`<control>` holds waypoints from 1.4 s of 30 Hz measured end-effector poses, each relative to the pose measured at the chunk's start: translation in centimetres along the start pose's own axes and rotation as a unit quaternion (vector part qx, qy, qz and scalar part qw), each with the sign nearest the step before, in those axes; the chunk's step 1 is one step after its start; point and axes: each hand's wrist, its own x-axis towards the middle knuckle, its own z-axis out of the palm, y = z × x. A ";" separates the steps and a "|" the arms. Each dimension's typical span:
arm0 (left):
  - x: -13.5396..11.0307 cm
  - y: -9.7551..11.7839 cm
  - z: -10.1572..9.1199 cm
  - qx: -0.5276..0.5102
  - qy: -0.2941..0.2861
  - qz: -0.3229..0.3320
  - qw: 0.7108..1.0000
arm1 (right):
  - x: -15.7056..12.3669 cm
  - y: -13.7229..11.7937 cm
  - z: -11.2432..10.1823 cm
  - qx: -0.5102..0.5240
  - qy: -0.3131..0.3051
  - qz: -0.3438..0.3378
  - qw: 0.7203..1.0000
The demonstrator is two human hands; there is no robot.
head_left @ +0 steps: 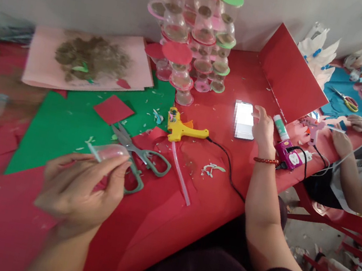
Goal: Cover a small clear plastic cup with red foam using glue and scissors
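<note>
My left hand is raised over the red table, its fingers pinched round a small clear plastic cup with a pink tint. Green-handled scissors lie just beyond it. My right hand reaches out to a lit phone lying flat on the table, a finger touching its right edge; a red bead bracelet is on that wrist. A yellow glue gun rests between the two hands, with a glue stick sticking out behind it and a black cord running right.
A stack of clear cups with coloured paper lids stands by the wall. Green paper, a red square and a pink sheet with brown filling lie left. Another person's arms work at right near a folded red card.
</note>
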 end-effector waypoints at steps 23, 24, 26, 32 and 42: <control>-0.1 -0.1 -0.1 0.019 -0.006 0.000 1.000 | -0.1 -0.8 -0.2 -0.001 0.048 0.009 0.999; -0.1 0.0 -0.1 0.023 -0.004 0.001 1.000 | -0.1 -0.7 -0.1 -0.001 0.056 0.009 0.998; 0.1 0.1 -0.1 0.031 0.001 0.004 1.000 | 0.0 -0.7 -0.1 0.000 0.078 0.008 0.997; 0.4 0.3 0.0 0.031 0.010 0.007 0.999 | 0.2 -0.4 -0.8 0.017 0.125 0.039 0.991; -0.3 0.0 0.0 0.016 0.009 -0.020 1.000 | -1.1 -1.0 -1.4 0.043 0.055 0.068 0.995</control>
